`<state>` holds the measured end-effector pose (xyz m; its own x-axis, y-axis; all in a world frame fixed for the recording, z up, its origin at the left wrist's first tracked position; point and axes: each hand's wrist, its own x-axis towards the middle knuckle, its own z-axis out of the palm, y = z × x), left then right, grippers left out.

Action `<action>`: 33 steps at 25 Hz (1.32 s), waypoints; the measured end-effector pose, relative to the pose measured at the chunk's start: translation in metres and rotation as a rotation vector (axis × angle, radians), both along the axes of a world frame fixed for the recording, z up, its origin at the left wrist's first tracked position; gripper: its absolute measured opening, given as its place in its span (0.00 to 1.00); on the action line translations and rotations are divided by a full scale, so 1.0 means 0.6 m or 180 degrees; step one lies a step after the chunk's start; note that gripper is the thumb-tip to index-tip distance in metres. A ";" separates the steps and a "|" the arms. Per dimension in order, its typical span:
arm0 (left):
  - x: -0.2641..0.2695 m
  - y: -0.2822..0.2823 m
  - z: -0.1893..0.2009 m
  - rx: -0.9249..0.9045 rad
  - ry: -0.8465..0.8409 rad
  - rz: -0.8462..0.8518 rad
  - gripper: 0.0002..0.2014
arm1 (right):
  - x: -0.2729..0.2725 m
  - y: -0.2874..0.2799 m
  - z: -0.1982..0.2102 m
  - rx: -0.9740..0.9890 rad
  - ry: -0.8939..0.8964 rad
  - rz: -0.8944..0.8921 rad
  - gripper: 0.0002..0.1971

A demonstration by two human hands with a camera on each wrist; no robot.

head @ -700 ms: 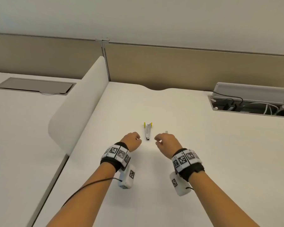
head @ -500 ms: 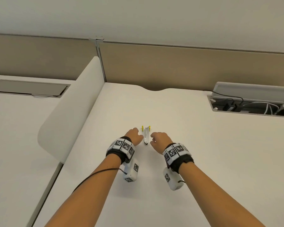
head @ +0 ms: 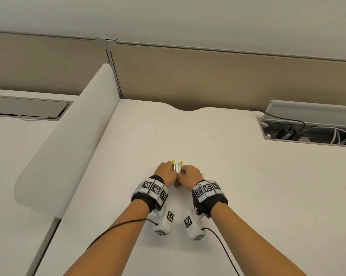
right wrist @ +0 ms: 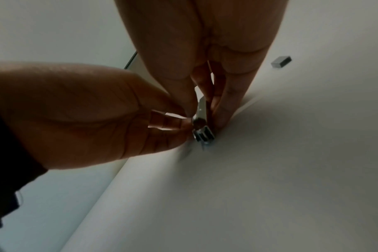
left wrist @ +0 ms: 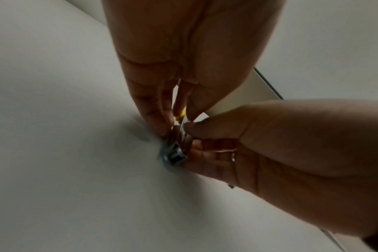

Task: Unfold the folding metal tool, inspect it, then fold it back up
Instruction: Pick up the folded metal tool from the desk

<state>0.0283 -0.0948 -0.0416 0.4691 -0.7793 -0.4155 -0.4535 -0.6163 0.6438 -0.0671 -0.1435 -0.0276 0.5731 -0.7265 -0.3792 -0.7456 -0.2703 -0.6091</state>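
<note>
White divider panel [head: 64, 140] standing at far left of the desk [head: 248, 186]. Left hand [head: 165, 173], fingers curled, pinching the folding metal tool [head: 178, 167] from its left side. Tool at desk centre, between both hands, yellow tips pointing away. Right hand [head: 190, 175] pinching its right side. Small grey metal block [right wrist: 281, 61] lying just beyond. Open cable tray [head: 307, 132] at far right.

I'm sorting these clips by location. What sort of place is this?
Most likely an open-plan office: a white desk backed by a tan partition panel, a curved white divider between workstations, and an open cable tray with cords.
</note>
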 end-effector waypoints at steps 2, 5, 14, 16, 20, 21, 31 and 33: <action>-0.009 0.006 0.003 -0.0229 0.0111 0.0180 0.17 | -0.002 0.001 -0.009 0.0049 -0.0286 -0.0120 0.06; -0.014 0.018 0.021 -0.0655 0.0335 0.0548 0.16 | -0.013 0.003 -0.005 0.0350 -0.0870 -0.0507 0.09; -0.024 0.056 0.157 -0.1930 0.0825 0.0239 0.12 | -0.062 0.015 0.141 0.0616 -0.2145 -0.0160 0.20; -0.042 0.066 0.181 -0.2043 0.0634 0.0121 0.11 | -0.067 0.031 0.169 0.0445 -0.2357 -0.0216 0.12; -0.087 0.079 0.195 -0.2346 0.0154 0.0325 0.13 | -0.067 0.068 0.182 -0.0272 -0.2132 -0.0630 0.19; -0.096 0.083 0.197 -0.2402 0.0067 0.0411 0.12 | -0.068 0.079 0.181 -0.0309 -0.2023 -0.0674 0.22; -0.134 0.099 0.218 -0.2181 0.0019 0.0340 0.14 | -0.080 0.112 0.191 -0.0654 -0.1965 -0.0995 0.21; -0.135 0.095 0.220 -0.2153 -0.0103 0.0371 0.12 | -0.082 0.112 0.197 -0.0690 -0.1981 -0.0999 0.20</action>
